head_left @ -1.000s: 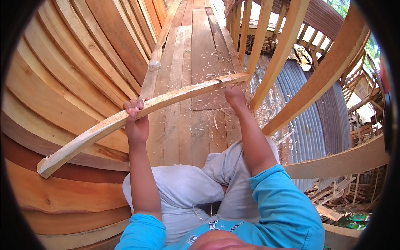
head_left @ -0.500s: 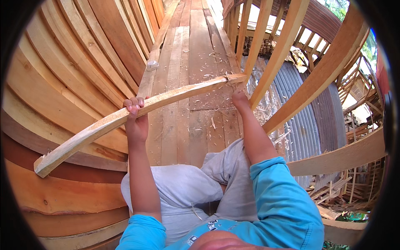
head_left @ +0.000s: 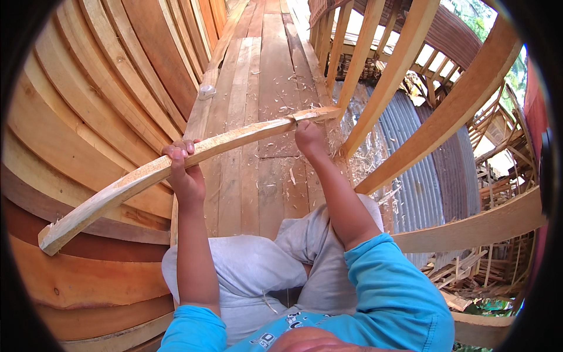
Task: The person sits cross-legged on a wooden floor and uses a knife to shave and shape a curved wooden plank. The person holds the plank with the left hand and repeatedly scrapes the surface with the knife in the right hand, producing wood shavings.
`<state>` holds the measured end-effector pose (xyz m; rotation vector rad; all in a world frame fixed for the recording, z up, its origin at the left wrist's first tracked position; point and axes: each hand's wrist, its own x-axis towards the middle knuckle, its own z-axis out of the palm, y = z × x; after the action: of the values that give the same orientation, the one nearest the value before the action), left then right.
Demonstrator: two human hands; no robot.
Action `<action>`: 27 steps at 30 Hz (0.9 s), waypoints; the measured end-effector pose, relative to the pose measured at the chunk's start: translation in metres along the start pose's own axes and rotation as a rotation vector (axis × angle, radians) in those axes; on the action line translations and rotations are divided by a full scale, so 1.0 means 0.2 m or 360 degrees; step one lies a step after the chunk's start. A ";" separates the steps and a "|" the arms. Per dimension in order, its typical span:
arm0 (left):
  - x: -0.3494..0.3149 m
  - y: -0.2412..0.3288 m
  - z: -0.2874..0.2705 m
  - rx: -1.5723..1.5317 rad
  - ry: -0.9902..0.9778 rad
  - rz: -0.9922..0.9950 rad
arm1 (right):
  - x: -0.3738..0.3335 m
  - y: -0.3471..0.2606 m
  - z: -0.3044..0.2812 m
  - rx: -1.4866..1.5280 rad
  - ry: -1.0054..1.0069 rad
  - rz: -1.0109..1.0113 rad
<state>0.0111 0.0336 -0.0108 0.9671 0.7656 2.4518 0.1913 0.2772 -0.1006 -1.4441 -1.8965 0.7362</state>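
Note:
A long, curved wooden strip [head_left: 234, 141] with a pale, rough-cut upper face slants across in front of me, its near end at the left and its far end by the upright ribs. My left hand [head_left: 186, 170] is closed round it left of its middle, fingers over the far edge. Near the far end, my right hand [head_left: 309, 138] is a fist. A thin dark knife blade [head_left: 294, 119] shows from it, lying across the strip; its handle is hidden in the fist.
I sit on a plank floor [head_left: 240, 193] strewn with wood shavings. Curved planks [head_left: 88, 146] form a wall at the left. Upright ribs [head_left: 384, 82] stand at the right, with corrugated metal sheets [head_left: 404, 170] and scrap wood beyond. A small clear object [head_left: 207, 91] lies by the left wall.
My right hand has moved back along the strip toward me and leftward, from the far end. The strip and my left hand have shifted slightly left in view.

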 end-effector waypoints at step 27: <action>-0.03 -0.01 -0.04 -0.0017 0.0115 -0.0067 | -0.21 -0.20 0.00 -0.0139 0.0032 -0.0303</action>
<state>0.0097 0.0294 -0.0197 0.8543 0.7878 2.4637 0.1759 0.2260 -0.0765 -1.2945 -2.0388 0.5539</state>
